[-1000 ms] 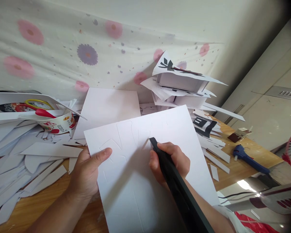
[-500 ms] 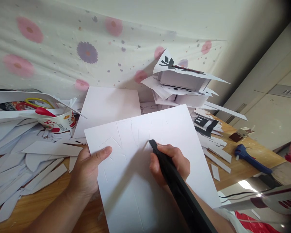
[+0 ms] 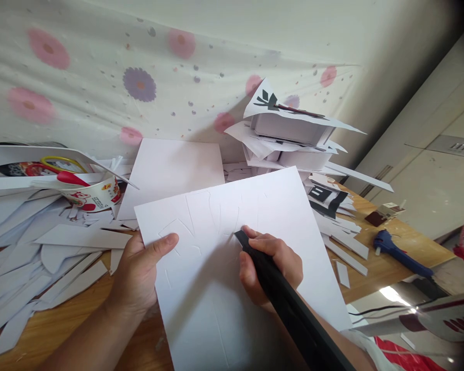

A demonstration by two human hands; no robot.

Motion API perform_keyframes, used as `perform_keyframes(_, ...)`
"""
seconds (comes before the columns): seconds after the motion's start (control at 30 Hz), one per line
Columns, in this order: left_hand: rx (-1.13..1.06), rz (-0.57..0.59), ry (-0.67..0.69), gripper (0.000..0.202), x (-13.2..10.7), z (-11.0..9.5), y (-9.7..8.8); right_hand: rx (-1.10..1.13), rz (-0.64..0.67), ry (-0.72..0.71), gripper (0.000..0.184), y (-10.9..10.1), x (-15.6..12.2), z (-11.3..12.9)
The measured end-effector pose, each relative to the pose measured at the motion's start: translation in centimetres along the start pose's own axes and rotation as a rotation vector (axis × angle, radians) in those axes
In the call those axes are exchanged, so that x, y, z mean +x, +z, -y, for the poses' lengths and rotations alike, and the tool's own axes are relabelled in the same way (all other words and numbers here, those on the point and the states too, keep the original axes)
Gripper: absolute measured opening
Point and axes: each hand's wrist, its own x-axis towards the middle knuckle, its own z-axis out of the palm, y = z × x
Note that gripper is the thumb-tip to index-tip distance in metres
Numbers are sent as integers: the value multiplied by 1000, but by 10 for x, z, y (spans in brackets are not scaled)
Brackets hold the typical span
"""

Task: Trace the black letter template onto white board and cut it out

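Note:
A white board [image 3: 201, 304] lies tilted in front of me, with thin cut lines across its upper part and one long line lower down. My left hand [image 3: 141, 268] grips its left edge, thumb on top and the other fingers hidden beneath. My right hand [image 3: 272, 265] is closed round a long black craft knife [image 3: 290, 304]. The knife's tip touches the board near its upper middle, beside several of the cut lines, and its handle slants down to the right.
Paper strips and offcuts [image 3: 19, 268] pile up on the left around a paper cup [image 3: 93, 193]. Another white sheet [image 3: 178, 159] stands behind. Box-like white pieces [image 3: 294, 129] are stacked at the back right. A blue glue gun [image 3: 402, 255] lies on the wooden table [image 3: 433, 247].
My right hand has drawn the knife tip slightly down and left across the board, its forefinger shifting a little. The left hand and the board stay put.

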Motion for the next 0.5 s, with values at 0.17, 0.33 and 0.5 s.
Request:
perform_keyframes(0.17,4,8,8,70,0,0,-1,15,-17,14,24,4,-4,-2)
perform_keyframes(0.33,7,7,22,68,1,-1,-1,288,-171,108,21,3,-7,-10)
perform_keyframes(0.5,20,13,39,62,0,-2,1,586,31,230,20,-16,2,-18)
